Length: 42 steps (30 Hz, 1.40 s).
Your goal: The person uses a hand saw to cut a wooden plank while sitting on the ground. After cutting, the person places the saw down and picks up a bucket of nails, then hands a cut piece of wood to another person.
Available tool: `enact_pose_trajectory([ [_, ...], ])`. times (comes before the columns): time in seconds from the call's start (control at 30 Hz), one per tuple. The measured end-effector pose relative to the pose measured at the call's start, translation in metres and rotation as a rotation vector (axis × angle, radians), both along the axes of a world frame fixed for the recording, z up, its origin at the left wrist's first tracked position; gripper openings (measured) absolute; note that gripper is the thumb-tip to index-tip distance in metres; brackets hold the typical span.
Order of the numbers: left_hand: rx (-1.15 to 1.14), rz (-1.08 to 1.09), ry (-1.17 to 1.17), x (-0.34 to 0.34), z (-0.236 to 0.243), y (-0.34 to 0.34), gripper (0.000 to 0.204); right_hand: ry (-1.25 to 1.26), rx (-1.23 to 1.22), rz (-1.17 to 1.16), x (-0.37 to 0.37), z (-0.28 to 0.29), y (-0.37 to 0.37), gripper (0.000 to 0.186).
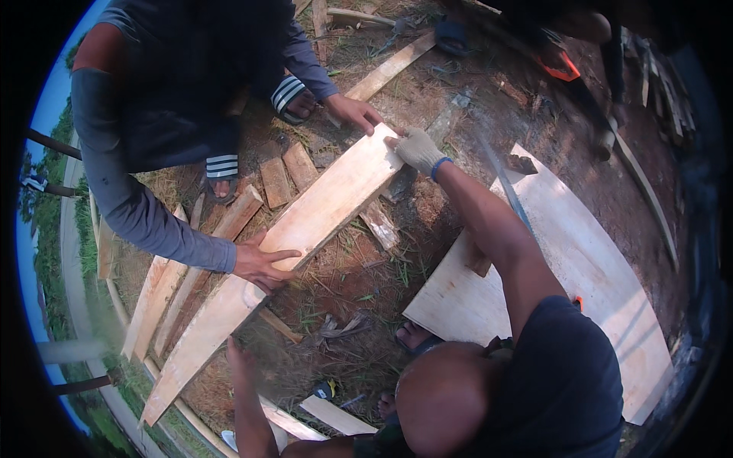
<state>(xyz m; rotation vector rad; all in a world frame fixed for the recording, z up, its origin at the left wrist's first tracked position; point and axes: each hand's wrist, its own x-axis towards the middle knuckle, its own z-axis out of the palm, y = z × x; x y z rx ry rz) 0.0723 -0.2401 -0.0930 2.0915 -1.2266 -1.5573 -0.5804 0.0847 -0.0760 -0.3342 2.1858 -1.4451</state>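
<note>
A long, pale wooden board (305, 217) slants across the middle, tapering toward its lower left end. My right hand (418, 150), in a whitish knitted glove, is closed on the board's upper right end. My bare left hand (241, 360) is at the board's lower edge, with its fingers mostly hidden there. Across from me, a co-worker in grey sleeves has one hand (357, 112) at the upper end and another hand (262, 263) spread over the board's middle.
On my right lies a big curved plywood sheet (588, 252), with a narrow grey blade (513, 191) across its edge. Timber offcuts (275, 177) and planks (160, 305) litter the grassy ground. A black-and-yellow tape measure (326, 389) lies below the board. An orange-handled tool (561, 67) is at upper right.
</note>
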Motion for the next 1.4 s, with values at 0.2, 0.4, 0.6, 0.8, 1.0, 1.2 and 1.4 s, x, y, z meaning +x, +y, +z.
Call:
enact_pose_trajectory([
  [0.2,-0.228,-0.19,-0.128,0.024,-0.019,-0.015,0.061,0.056,-0.057,-0.01,0.008,-0.036,-0.026,0.049],
  [0.4,-0.183,-0.558,-0.326,-0.029,0.02,0.005,0.076,0.17,-0.01,-0.161,-0.023,-0.06,0.004,0.053],
  [0.6,-0.188,-1.196,-0.622,-0.014,0.061,0.001,0.055,0.543,0.2,0.0,0.009,-0.02,0.017,0.054],
  [0.8,-0.291,-0.807,-0.462,-0.038,0.093,-0.026,0.044,0.606,0.314,0.269,0.024,0.014,0.029,0.049],
  [1.0,-0.315,-0.698,-0.43,-0.054,0.089,-0.025,0.037,0.776,0.265,0.287,0.031,0.044,0.02,0.04],
  [1.2,-0.309,-0.472,-0.462,-0.029,0.053,-0.05,0.063,0.797,0.397,0.614,0.068,0.099,0.032,0.035],
  [1.4,-0.493,-0.315,-0.674,-0.058,0.046,-0.073,0.071,0.853,0.613,0.99,0.105,0.174,0.03,0.039],
])
